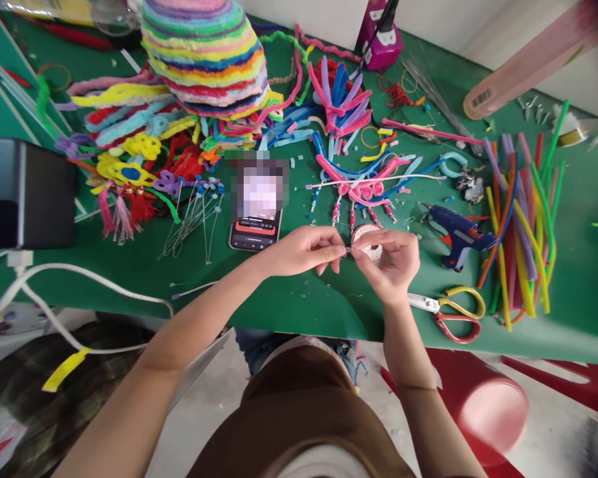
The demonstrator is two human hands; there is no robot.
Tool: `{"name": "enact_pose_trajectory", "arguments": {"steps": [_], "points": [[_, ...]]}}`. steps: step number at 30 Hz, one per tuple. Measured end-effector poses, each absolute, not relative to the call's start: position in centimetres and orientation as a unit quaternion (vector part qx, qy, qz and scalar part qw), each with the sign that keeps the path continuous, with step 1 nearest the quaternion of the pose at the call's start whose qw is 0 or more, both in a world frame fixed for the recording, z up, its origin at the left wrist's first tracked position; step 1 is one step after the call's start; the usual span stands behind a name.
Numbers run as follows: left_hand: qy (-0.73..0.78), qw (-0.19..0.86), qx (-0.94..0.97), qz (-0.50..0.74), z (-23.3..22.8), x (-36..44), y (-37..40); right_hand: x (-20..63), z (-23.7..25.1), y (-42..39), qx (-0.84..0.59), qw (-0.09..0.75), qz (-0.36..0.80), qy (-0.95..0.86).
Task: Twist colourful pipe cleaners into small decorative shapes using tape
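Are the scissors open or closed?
Closed. The scissors lie flat on the green table near the right hand, blades together, handles side by side.

Left hand (303, 251) and right hand (391, 260) meet fingertip to fingertip, pinching.

Craft supplies crowd a green table (303, 305).
A blue glue gun (457, 234) lies just right of the grip, with scissors (453, 313) nearer the table edge below it and a sheaf of coloured pipe cleaners (521, 232) farther right. A phone (256, 229) rests just left, bead-tipped wires (192, 219) beyond it, and a striped woven cone (206, 53) well behind.
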State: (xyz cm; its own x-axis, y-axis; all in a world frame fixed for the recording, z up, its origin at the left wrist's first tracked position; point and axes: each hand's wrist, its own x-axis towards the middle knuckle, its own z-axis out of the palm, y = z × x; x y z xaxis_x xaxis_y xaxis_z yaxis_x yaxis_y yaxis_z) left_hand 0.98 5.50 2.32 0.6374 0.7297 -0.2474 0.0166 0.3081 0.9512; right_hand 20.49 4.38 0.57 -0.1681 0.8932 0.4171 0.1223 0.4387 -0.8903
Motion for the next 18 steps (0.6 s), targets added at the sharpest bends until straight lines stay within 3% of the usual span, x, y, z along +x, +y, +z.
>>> {"name": "enact_pose_trajectory", "arguments": {"steps": [9,18], "points": [[0.364,0.723,0.537,0.236,2.5,0.8,5.6,20.0,0.6,4.3,-0.380,0.506,0.438,-0.639],[0.355,0.743,0.516,0.237,2.2,1.1,5.6,21.5,0.4,5.2,-0.377,0.409,0.475,-0.682]]}}
